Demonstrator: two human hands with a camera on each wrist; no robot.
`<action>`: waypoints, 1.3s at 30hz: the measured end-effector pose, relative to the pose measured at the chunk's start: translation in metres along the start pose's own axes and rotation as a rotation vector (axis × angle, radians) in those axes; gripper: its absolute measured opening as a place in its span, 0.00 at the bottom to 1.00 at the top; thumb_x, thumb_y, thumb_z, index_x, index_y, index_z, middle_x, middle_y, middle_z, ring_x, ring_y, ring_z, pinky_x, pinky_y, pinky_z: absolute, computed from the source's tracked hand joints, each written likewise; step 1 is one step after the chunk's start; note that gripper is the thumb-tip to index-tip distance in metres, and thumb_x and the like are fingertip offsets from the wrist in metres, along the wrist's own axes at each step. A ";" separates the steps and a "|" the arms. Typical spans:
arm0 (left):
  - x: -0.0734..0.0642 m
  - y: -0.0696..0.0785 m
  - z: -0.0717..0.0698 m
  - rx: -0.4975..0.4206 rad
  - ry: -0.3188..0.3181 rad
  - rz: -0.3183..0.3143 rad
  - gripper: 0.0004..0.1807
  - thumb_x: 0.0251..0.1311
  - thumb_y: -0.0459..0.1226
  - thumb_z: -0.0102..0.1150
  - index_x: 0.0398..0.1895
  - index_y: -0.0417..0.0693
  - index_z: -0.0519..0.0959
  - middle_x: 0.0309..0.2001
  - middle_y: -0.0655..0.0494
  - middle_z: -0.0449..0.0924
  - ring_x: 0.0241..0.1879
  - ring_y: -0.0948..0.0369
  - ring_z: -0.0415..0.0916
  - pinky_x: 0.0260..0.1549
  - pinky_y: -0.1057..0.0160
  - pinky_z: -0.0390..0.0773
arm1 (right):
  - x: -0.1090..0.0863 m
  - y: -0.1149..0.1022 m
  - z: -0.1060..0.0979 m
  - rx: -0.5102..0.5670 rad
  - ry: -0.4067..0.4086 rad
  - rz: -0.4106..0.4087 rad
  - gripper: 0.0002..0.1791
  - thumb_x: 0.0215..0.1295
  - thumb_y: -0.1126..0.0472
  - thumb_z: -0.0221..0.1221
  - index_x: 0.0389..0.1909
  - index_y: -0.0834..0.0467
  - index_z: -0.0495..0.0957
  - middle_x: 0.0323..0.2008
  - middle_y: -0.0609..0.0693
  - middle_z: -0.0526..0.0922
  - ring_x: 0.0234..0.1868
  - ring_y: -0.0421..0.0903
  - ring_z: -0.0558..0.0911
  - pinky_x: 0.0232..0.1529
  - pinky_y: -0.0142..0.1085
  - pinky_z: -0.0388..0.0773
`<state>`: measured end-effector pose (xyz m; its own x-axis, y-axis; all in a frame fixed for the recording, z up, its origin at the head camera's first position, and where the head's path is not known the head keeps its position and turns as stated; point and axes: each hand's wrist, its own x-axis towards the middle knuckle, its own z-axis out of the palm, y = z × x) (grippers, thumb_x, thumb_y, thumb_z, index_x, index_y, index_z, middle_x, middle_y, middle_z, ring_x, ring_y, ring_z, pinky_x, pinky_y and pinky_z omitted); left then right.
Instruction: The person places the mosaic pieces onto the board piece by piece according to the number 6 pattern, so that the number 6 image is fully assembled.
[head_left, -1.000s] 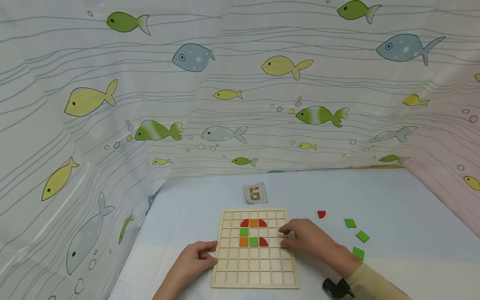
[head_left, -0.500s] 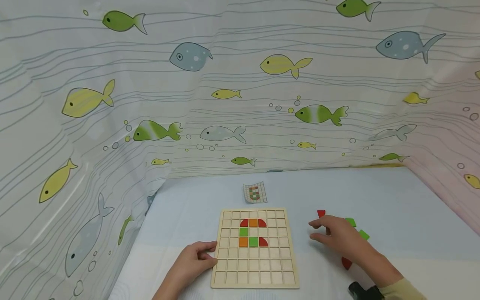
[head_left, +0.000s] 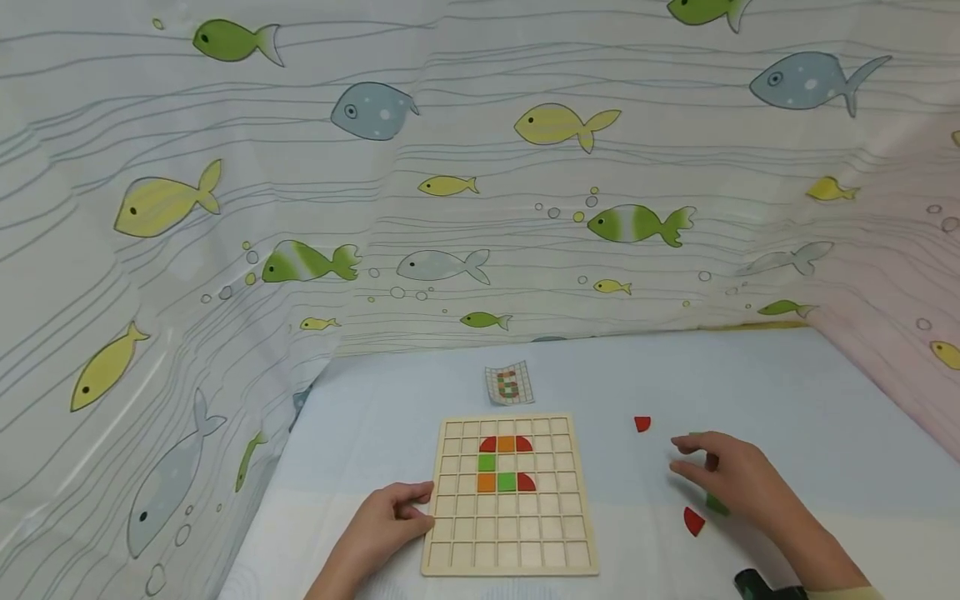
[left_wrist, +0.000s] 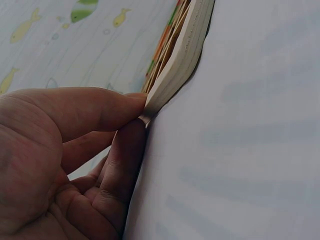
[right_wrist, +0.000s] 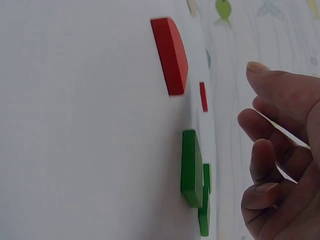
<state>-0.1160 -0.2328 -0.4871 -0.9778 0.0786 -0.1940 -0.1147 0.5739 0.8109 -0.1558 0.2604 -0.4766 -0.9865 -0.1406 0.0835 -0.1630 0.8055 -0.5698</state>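
My left hand (head_left: 390, 521) holds the left edge of a pale wooden grid board (head_left: 532, 533), thumb and a curled finger against it; the left wrist view shows the fingertips right at the board's rim (left_wrist: 175, 70). On the board, orange, green and red tiles make a partial figure, including an orange square (head_left: 487, 482) and a red quarter-round tile (head_left: 526, 482). My right hand (head_left: 738, 475) hovers over the loose tiles at the right, thumb and index apart, nothing between them. Beneath it lies a green tile (head_left: 717, 504), partly hidden; more green tiles (right_wrist: 191, 170) show in the right wrist view.
Two red tiles lie loose, one red tile (head_left: 642, 424) right of the board and another red tile (head_left: 693, 522) nearer. A small printed pattern card (head_left: 509, 383) lies behind the board. A fish-patterned curtain (head_left: 450, 225) rises beyond the table.
My right hand has moved from the board's right side out over the loose tiles, uncovering a red tile near its wrist. My left hand stays at the board's edge.
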 end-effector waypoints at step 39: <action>0.000 0.001 0.001 -0.013 0.004 -0.001 0.30 0.51 0.42 0.75 0.58 0.42 0.81 0.48 0.54 0.83 0.34 0.60 0.79 0.34 0.64 0.75 | -0.006 0.058 -0.022 -0.159 -0.051 0.175 0.24 0.55 0.47 0.71 0.46 0.60 0.86 0.43 0.61 0.82 0.36 0.50 0.76 0.35 0.48 0.75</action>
<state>-0.1164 -0.2316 -0.4868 -0.9784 0.0745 -0.1926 -0.1181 0.5631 0.8179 -0.1599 0.3205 -0.4923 -0.9987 -0.0167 -0.0490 0.0064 0.8999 -0.4360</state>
